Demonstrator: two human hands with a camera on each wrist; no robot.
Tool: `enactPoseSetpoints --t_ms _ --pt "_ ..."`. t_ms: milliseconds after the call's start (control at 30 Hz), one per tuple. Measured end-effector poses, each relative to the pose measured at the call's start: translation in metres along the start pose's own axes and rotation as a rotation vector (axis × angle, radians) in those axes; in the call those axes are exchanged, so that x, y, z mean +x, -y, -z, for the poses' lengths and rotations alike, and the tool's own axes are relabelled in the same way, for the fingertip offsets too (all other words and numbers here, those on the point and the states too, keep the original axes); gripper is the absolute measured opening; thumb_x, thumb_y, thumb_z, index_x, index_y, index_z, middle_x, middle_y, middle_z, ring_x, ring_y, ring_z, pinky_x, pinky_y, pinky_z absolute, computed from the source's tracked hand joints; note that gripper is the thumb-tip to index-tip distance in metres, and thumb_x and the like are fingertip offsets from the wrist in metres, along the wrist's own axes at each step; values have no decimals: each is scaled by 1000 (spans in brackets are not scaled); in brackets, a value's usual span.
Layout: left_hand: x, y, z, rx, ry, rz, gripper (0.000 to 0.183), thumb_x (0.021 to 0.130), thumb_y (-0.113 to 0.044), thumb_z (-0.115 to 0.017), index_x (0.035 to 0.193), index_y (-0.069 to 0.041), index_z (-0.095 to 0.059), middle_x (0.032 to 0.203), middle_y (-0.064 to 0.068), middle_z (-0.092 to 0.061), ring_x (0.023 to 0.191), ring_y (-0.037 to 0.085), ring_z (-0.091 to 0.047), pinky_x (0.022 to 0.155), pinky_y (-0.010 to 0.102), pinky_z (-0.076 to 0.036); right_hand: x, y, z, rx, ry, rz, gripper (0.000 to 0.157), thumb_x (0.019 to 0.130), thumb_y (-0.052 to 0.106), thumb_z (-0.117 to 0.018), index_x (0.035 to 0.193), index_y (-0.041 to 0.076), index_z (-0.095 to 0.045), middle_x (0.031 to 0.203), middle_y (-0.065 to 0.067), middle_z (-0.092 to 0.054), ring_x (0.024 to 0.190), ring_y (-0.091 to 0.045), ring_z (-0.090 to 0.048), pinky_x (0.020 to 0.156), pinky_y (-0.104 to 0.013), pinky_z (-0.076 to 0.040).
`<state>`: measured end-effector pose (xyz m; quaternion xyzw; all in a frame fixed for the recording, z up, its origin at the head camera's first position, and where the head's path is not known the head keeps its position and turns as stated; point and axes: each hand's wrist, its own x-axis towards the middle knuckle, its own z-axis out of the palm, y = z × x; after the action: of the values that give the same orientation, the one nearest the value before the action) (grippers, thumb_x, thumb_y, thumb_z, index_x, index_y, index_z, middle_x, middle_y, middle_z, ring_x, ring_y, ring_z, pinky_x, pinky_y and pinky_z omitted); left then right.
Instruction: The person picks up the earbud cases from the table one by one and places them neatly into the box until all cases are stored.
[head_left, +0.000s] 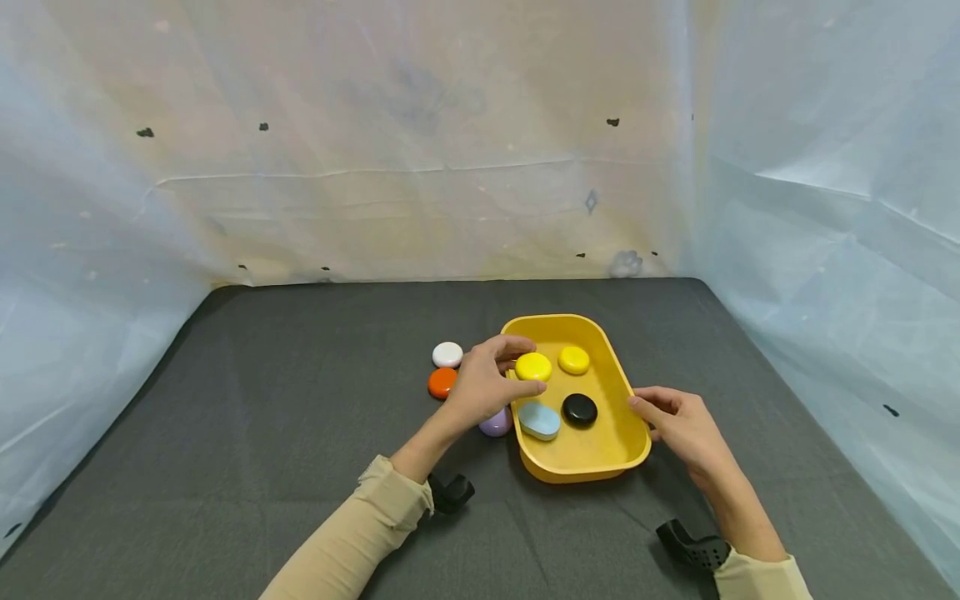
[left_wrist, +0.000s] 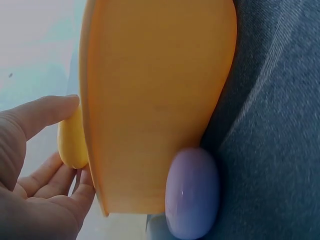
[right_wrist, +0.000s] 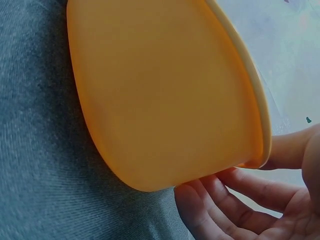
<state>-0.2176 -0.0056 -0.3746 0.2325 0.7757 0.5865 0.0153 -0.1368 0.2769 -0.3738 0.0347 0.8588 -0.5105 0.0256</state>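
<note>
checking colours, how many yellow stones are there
2: one yellow stone is in the left hand's grip near the rim of the yellow tray; a second yellow stone lies inside it, toward the far end. More could be hidden behind that hand.

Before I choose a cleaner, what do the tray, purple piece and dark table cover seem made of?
Tray: probably plastic, satin, with smooth, even walls. Purple piece: glossy, with highlights; plastic or glazed ceramic, unclear. Dark table cover: apparently fabric, matte, visible weave.
</note>
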Motion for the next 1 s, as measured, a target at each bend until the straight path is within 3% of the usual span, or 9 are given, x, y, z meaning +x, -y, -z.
enactPoseSetpoints --t_ms 600,1000 --pt "4 -2 -9 7 24 -16 51 78 -16 -85 123 -6 -63 119 2 -65 103 14 -62 94 35 -50 0 -1 0 4 -4 0 45 100 31 -60 129 -3 -61 115 -16 -66 95 -21 -63 74 -31 -55" --pt "7 -4 -11 1 38 12 50 80 -17 -84 124 -6 -63 120 1 -63 105 15 -62 95 37 -49 -1 0 0 11 -3 14 45 100 30 -61 128 -4 -61 114 -16 -66 93 -19 -63 73 -31 -55"
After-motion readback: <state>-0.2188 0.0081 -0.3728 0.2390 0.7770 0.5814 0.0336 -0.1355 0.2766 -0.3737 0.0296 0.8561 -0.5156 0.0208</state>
